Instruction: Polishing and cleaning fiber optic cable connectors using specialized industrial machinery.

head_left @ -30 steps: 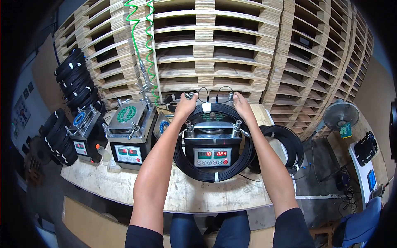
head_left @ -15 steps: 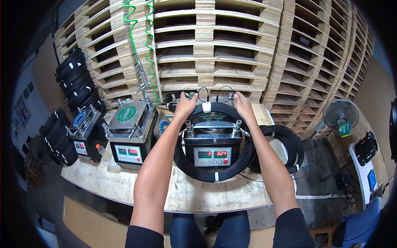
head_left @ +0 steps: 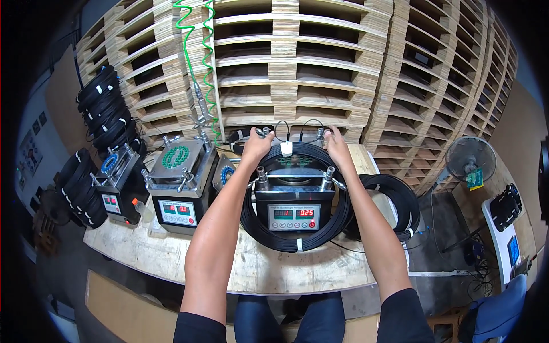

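Note:
A black-fronted machine (head_left: 293,200) with a metal top and red-lit display stands before me on the wooden bench. A coil of black cable (head_left: 299,244) with white bands rests against it, ringing its front panel. My left hand (head_left: 257,147) reaches to the machine's far left corner post, fingers closed round what appears to be a clamp lever. At the far right corner, my right hand (head_left: 338,148) pinches a similar metal lever beside the post. Both levers are mostly hidden by my fingers. Near the front corners, two metal clamp posts (head_left: 262,178) stand free of my hands.
Two similar machines (head_left: 177,194) stand to the left, with a small orange-capped bottle (head_left: 142,210) between them. Another black cable coil (head_left: 403,200) lies right of my right forearm. Stacked wooden pallets (head_left: 286,74) rise behind the bench. A fan (head_left: 470,161) stands farther right.
The red readouts on the machine displays have changed. My right-hand fingers have shifted slightly at the far right lever; my left hand stays in place.

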Motion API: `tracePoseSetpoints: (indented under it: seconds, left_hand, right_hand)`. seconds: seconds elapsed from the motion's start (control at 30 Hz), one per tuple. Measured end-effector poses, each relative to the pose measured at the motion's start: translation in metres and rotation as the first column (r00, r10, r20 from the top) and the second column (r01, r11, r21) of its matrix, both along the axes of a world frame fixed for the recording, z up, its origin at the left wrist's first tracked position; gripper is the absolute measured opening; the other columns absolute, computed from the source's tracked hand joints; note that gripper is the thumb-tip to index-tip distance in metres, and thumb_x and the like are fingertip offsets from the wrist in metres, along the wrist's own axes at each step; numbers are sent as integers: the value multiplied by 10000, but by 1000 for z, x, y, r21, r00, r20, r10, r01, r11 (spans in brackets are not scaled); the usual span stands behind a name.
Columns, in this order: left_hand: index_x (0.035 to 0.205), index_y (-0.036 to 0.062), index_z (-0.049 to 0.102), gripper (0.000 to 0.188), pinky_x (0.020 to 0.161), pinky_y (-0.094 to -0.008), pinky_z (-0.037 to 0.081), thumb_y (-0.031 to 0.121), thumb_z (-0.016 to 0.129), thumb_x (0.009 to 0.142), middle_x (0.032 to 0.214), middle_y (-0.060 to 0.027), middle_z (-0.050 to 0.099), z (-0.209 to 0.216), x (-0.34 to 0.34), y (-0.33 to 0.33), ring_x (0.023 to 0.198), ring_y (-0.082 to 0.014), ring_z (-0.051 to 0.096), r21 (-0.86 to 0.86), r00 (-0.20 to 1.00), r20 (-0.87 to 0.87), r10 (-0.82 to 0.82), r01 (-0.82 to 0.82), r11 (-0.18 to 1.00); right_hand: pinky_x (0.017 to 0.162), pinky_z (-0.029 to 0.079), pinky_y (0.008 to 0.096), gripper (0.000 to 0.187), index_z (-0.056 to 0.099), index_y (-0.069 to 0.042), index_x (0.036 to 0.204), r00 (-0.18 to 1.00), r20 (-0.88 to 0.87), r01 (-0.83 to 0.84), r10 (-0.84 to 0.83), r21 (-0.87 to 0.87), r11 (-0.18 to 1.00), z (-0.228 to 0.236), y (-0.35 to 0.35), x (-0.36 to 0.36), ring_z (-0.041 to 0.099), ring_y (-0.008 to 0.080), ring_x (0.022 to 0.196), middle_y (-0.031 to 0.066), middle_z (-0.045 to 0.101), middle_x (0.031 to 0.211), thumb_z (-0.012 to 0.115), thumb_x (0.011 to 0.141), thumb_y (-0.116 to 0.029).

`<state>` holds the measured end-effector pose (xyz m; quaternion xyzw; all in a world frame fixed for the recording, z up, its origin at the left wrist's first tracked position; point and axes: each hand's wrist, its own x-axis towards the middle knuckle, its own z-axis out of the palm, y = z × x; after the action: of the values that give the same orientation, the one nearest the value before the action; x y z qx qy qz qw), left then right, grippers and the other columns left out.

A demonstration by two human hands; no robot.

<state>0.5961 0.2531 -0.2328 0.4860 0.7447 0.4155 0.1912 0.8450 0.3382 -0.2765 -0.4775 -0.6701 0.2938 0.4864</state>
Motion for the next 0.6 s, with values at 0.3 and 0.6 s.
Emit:
tracePoseSetpoints:
  seconds: [0.3, 0.6]
  left_hand:
    - [1501, 1, 308, 883, 1105, -420, 372, 550, 610, 879, 1405, -301, 491, -5, -9, 1, 1335, -407, 466, 0, 998, 61, -29, 29, 1000]
    - [1483, 2, 345, 832, 1100, -416, 377, 523, 601, 886, 1398, -299, 497, -1, -3, -1, 1323, -414, 474, -24, 1000, 20, -22, 23, 999]
  right_hand:
    - [1027, 429, 379, 517, 493, 7, 1385, 996, 91, 7, -4, -32, 999, 33, -39, -8, 561, 369, 1238, 260, 589, 1305, 442, 1027, -362]
    - [840, 514, 345, 520, 461, 1, 1414, 999, -11, -50, 50, -55, 997, 17, -17, -2, 676, 257, 898, 197, 641, 1199, 468, 1024, -342]
